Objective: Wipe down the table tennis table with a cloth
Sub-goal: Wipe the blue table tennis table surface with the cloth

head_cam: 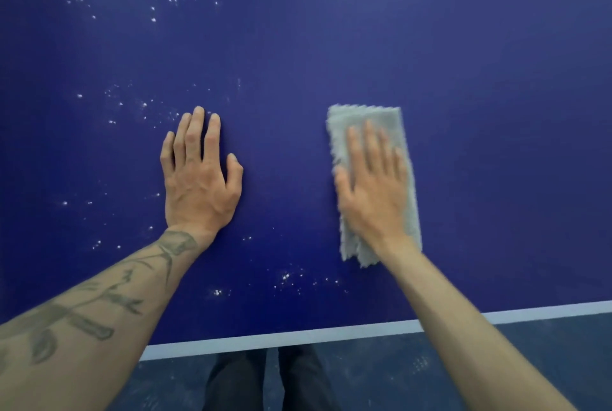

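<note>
— So, where is the cloth (371,132)?
— Flat on the blue table (463,79), near its white front edge, under the right hand (372,192), fingers straight, pressing it.
— And the left hand (198,178)?
— Released, palm down on bare table, amid white specks (284,276).

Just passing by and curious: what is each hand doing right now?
Left hand: open, flat on the table tennis table, holding nothing.
Right hand: open, pressing the grey cloth flat onto the table.

Head camera looks steeply down onto table (430,46).
</note>
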Demonstrator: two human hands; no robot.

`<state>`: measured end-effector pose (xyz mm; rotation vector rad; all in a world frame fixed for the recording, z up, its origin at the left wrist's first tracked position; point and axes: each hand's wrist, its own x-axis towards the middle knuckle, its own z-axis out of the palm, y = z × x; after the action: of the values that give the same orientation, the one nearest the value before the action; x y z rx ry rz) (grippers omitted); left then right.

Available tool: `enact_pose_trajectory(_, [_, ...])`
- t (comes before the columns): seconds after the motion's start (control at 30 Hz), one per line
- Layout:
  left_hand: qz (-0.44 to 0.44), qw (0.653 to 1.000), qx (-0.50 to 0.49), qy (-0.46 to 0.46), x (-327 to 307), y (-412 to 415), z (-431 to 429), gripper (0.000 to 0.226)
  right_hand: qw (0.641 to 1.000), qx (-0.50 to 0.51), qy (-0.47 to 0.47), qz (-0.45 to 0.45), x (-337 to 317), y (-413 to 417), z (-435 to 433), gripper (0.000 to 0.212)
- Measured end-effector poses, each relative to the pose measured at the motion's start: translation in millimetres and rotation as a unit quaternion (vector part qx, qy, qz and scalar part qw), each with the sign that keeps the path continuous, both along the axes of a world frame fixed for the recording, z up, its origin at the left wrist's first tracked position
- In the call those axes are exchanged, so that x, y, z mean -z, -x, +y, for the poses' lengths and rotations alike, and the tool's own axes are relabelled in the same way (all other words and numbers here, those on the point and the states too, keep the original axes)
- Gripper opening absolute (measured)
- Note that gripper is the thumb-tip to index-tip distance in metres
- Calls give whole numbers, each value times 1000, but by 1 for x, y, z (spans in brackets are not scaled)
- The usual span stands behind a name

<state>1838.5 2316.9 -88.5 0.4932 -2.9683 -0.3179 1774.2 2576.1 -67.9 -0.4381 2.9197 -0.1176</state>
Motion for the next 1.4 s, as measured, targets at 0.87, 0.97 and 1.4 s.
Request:
enact_pose_trajectory(0.87, [2, 1000, 0, -17, -7, 2, 5, 58, 981, -178, 75, 11, 3, -28, -44, 64])
enact_pose_trajectory(0.97, [19, 998, -18, -49, -14, -1, 5, 51, 983, -175, 43, 13, -2, -37, 26, 64])
enact_pose_trajectory(1.4, [-30, 999, 22, -11, -7, -104, 45, 60, 982, -169, 82, -7, 2, -94, -12, 66])
